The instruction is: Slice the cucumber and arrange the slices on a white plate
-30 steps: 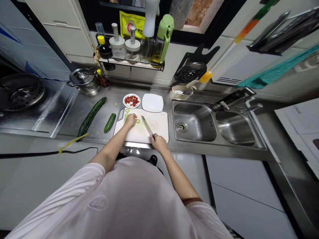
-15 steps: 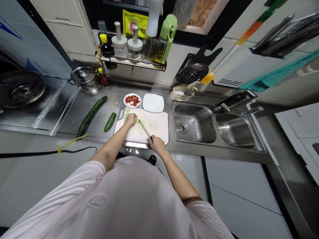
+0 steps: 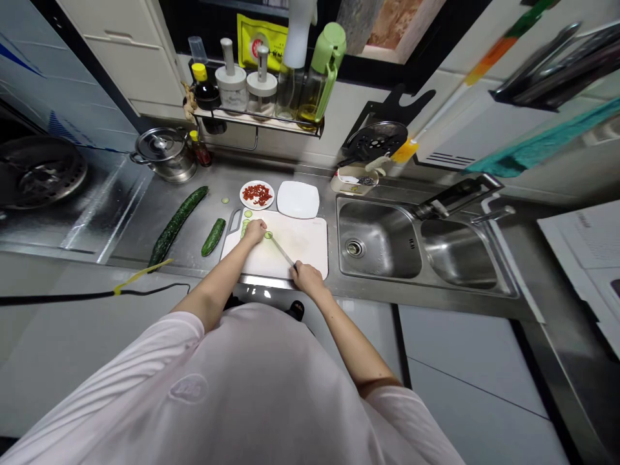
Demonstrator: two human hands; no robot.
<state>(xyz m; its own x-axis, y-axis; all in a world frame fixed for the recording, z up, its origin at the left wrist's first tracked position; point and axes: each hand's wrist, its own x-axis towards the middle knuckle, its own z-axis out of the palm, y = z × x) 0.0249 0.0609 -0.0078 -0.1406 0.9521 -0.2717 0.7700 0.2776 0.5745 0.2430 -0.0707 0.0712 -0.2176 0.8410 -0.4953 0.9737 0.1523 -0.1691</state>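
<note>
My right hand point(image 3: 307, 278) grips the dark handle of a knife point(image 3: 282, 249), its blade slanting up and left over the white cutting board point(image 3: 310, 248). At the blade's tip lies a round cucumber slice point(image 3: 268, 236). Closed at the board's left part, my left hand point(image 3: 255, 230) has its fingers curled; what is under them is hidden. More pale green cucumber slices point(image 3: 248, 213) lie beside that hand, near the board's handle hole. Left of the board rests a piece of cucumber point(image 3: 214, 237), and farther left a long whole cucumber point(image 3: 178, 226).
Behind the board stand a plate of red pieces point(image 3: 250, 203) and a white plate point(image 3: 298, 200). A double sink point(image 3: 380, 239) is on the right. A lidded pot point(image 3: 167, 155) stands at the back left, beneath a rack point(image 3: 256, 121) of bottles and jars. A black cable point(image 3: 58, 299) crosses at left.
My right hand and the knife handle have shifted very slightly to the right. The left hand and the cucumber slices look nearly the same.
</note>
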